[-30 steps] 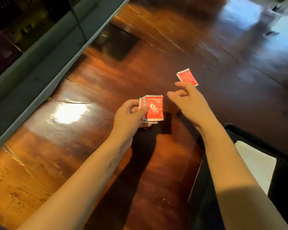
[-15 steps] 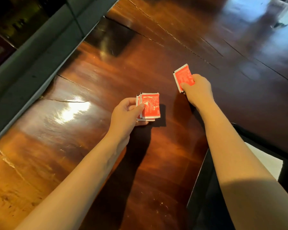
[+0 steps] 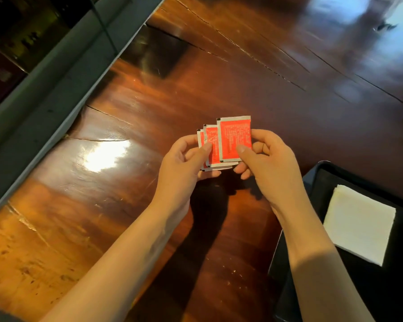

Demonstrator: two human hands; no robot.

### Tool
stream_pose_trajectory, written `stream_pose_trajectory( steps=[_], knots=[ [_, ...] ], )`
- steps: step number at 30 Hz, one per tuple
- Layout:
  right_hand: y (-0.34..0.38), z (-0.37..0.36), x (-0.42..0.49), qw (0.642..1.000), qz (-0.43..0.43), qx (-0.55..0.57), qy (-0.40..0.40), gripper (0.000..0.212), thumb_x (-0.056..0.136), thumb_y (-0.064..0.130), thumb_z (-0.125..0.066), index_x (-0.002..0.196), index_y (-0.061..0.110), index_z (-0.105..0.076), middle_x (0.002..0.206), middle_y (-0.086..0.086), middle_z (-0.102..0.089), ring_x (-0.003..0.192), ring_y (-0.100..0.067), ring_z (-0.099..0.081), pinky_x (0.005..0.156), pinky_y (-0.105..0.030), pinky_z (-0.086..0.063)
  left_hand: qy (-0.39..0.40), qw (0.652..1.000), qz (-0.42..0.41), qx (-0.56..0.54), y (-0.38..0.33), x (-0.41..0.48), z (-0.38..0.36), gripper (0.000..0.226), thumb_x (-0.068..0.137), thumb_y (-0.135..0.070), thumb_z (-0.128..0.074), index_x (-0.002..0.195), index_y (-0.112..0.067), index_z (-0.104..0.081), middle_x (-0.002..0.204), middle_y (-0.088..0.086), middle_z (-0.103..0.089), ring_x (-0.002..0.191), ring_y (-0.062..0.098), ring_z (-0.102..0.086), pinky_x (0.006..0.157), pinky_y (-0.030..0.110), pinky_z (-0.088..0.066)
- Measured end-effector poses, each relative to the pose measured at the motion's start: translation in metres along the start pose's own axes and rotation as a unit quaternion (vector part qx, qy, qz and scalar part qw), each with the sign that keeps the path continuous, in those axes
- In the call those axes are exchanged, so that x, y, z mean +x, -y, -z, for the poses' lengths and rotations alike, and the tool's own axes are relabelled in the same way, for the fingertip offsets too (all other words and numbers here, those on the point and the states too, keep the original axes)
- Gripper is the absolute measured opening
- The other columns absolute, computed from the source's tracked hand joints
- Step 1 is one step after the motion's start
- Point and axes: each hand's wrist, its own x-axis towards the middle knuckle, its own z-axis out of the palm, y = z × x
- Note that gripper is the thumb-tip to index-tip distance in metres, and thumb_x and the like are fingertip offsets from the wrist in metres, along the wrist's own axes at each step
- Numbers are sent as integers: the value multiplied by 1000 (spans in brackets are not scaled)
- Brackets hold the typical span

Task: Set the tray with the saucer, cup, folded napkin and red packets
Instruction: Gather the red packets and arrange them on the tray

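Observation:
A fanned stack of red packets with white edges is held above the wooden table. My left hand grips the stack from the left, thumb on top. My right hand pinches the frontmost red packet against the stack from the right. The black tray sits at the lower right, and a folded white napkin lies flat in it. No saucer or cup is in view.
The dark glossy wooden table runs across the view, with cracks and bright reflections. A grey ledge borders it at the upper left, with a dark space behind it.
My right hand picked up the single red packet from the table farther out and brought it back to the stack in my left hand.

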Motion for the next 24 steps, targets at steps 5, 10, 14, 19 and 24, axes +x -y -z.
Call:
stream_pose_trajectory(
  steps=[5,10,14,19,24],
  knots=[
    [-7,-3,-23,998,39,-52,-17,17,89,30,-56,105,34,-53,82,7,-63,71,-8,-62,59,-12,-50,40,999,-24,16,1,-18,0,21,87,-19,-61,108,-20,-58,97,-1,-74,88,15,-71,69,26,-56],
    [-17,3,-47,996,31,-75,-31,17,86,33,-58,104,33,-56,90,-4,-62,75,-19,-62,68,-26,-55,61,994,-53,72,14,-31,-5,25,81,-12,-68,102,-23,-59,101,2,-70,92,15,-69,72,32,-56],
    [-25,22,-70,996,-87,19,-17,21,88,35,-56,106,23,-57,86,6,-64,64,-3,-63,55,-13,-51,75,981,-128,126,20,-43,-17,24,81,-10,-70,95,-26,-60,100,0,-69,93,12,-67,71,29,-55],
    [-27,61,-106,901,-215,373,47,36,96,33,-40,101,6,-65,76,-12,-68,57,-15,-63,49,-23,-51,149,937,-246,200,21,-65,-39,32,80,-4,-64,87,-34,-61,93,-11,-69,94,10,-66,83,32,-52],
    [-47,106,-143,948,-135,286,25,37,81,35,-55,115,23,-63,104,-2,-70,91,-17,-70,73,-32,-56,241,885,-320,238,39,-95,-75,24,77,10,-63,89,-11,-63,114,5,-68,122,17,-53,95,48,-48]
  ],
)
